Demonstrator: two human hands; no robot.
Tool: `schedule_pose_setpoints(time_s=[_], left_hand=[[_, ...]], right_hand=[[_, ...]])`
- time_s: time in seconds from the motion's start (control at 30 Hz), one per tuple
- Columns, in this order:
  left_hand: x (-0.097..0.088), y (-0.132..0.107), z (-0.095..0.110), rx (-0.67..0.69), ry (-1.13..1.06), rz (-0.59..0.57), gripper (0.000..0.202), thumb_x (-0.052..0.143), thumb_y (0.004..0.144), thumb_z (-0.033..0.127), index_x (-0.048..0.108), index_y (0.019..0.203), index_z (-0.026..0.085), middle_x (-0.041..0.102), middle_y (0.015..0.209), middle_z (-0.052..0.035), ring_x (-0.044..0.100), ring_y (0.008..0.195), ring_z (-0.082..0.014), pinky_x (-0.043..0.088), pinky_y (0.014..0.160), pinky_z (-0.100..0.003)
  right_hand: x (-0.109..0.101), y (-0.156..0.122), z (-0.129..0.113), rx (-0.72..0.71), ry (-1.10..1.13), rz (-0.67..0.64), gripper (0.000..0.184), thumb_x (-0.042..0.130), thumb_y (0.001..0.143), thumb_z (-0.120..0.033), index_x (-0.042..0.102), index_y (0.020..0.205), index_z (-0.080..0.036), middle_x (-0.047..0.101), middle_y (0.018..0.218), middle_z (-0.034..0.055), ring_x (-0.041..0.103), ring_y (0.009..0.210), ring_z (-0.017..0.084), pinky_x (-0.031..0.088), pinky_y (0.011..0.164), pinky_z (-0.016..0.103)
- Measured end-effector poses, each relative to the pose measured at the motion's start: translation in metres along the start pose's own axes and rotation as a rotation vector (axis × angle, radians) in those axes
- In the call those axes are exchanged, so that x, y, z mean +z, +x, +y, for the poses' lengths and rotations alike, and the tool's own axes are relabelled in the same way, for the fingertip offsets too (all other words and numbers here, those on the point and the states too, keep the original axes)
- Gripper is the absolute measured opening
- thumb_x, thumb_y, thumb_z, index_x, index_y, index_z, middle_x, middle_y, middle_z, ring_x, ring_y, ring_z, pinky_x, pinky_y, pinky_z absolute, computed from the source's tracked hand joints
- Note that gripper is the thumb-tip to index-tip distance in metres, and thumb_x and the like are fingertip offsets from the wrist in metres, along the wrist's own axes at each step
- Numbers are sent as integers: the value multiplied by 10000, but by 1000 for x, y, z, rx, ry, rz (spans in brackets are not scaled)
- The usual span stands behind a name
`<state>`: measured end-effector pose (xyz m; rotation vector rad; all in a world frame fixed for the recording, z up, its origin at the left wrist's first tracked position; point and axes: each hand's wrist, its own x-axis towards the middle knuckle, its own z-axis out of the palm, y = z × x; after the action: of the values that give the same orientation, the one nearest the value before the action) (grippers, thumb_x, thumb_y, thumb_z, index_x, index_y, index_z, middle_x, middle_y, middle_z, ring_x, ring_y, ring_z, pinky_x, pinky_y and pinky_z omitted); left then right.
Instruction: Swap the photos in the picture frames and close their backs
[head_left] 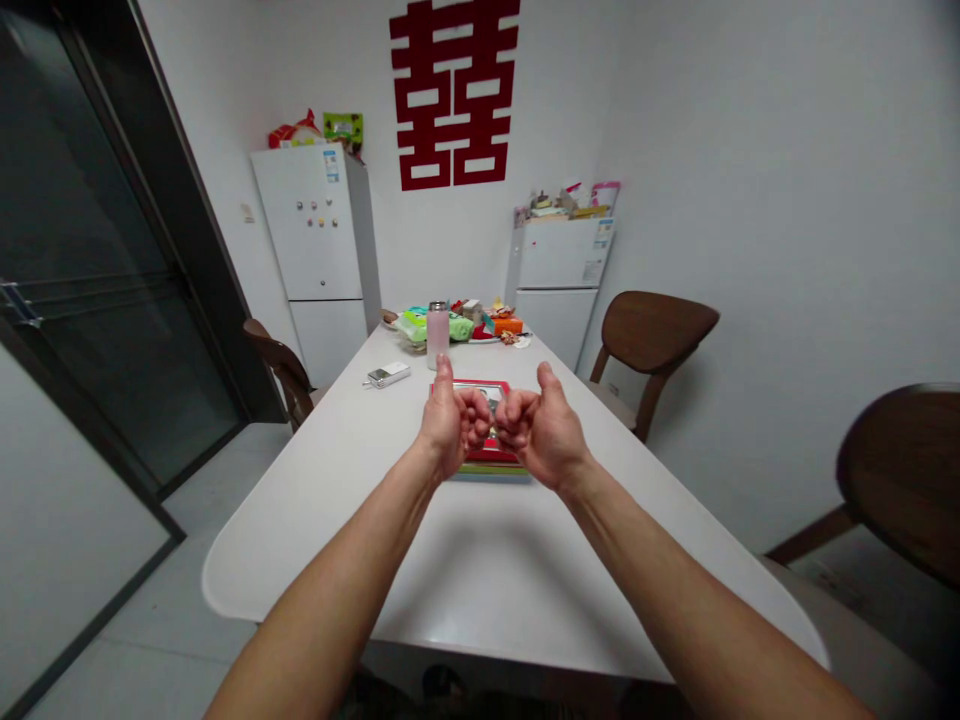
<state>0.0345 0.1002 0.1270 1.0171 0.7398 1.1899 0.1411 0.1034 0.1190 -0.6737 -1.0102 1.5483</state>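
Both my left hand [453, 422] and my right hand [545, 428] are raised above the white table [480, 580], fingers curled in and thumbs pointing up. The curled fingers of the two hands almost meet, and neither hand appears to hold anything. Behind and below them lies a small stack of flat, book-like items with a red-bordered top [491, 457]; my hands hide much of it. Beyond my left thumb a pink bottle [438, 335] with a metallic cap stands upright. A small white and silver boxy item [389, 374] lies left of the bottle.
Green packets [454, 328], an orange box [508, 325] and other items crowd the table's far end. Brown chairs stand at the left [279, 370] and right [656, 335]. Two white fridges [311, 225] [559, 255] stand by the back wall. Another chair [900, 480] is near right.
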Motion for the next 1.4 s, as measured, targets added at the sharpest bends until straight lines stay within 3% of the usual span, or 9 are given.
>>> schedule_pose_setpoints(time_s=[0.23, 0.33, 0.4, 0.5, 0.7, 0.83, 1.03, 1.2, 1.4], left_hand=[[0, -1, -1, -130, 27, 20, 705, 110, 651, 747, 395, 374, 164, 359, 262, 33, 252, 211, -30, 111, 286, -166], [-13, -2, -19, -179, 34, 84, 681, 165, 677, 722, 419, 395, 156, 375, 271, 32, 273, 217, -30, 128, 285, -156], [-27, -4, -40, -222, 43, 148, 624, 282, 691, 684, 447, 425, 145, 400, 286, 30, 295, 223, -30, 144, 283, -147], [-48, -7, -75, -282, 27, 247, 466, 487, 686, 561, 497, 523, 125, 459, 352, 29, 355, 257, -33, 209, 295, -137], [-54, -5, -106, -178, -96, 338, 306, 550, 702, 424, 551, 766, 125, 606, 634, -48, 566, 502, -110, 443, 473, -208], [-37, -14, -105, -9, -116, 368, 287, 546, 697, 357, 538, 909, 164, 625, 841, -44, 598, 719, -151, 473, 602, -242], [-16, -61, -93, 100, 57, 252, 208, 590, 650, 249, 606, 830, 146, 635, 745, -35, 576, 729, -202, 454, 660, -283], [-1, -108, -71, 298, 739, 53, 101, 501, 703, 172, 593, 737, 196, 596, 630, -9, 535, 584, -160, 435, 569, -247], [4, -137, -73, 806, 1354, -249, 362, 478, 735, 176, 476, 1096, 148, 633, 960, -123, 599, 816, -253, 494, 639, -306]], right_hand=[[0, 6, 9, 24, -315, -45, 603, 149, 674, -707, 281, 380, -197, 261, 305, -59, 185, 258, 43, 151, 296, 194], [-13, 16, 23, -176, -884, 49, 607, 94, 737, -634, 391, 447, -191, 370, 371, -27, 314, 325, 72, 277, 367, 218], [-26, 24, 35, -300, -1247, 95, 500, 267, 759, -554, 524, 577, -165, 520, 535, 19, 463, 497, 115, 356, 504, 244], [-46, 29, 53, -349, -1457, 40, 279, 600, 607, -352, 604, 823, -177, 584, 828, 65, 493, 798, 204, 350, 691, 309], [-53, 10, 70, -374, -1661, -132, 287, 564, 632, -198, 597, 917, -213, 554, 864, 69, 464, 848, 205, 327, 748, 343], [-51, -14, 62, -394, -1582, -210, 259, 537, 683, -287, 592, 928, -226, 567, 888, 61, 487, 854, 196, 360, 763, 342], [-66, -39, 39, -364, -1057, 202, 490, 470, 703, -446, 459, 1131, -208, 473, 1150, 98, 446, 1028, 221, 367, 859, 387], [-70, -70, 25, -190, -665, 369, 538, 441, 718, -481, 340, 1212, -292, 411, 1235, 49, 439, 1072, 212, 448, 788, 324], [-65, -111, 26, -79, -367, 415, 549, 408, 733, -472, 259, 1245, -336, 458, 1214, 44, 542, 960, 223, 500, 689, 327]])
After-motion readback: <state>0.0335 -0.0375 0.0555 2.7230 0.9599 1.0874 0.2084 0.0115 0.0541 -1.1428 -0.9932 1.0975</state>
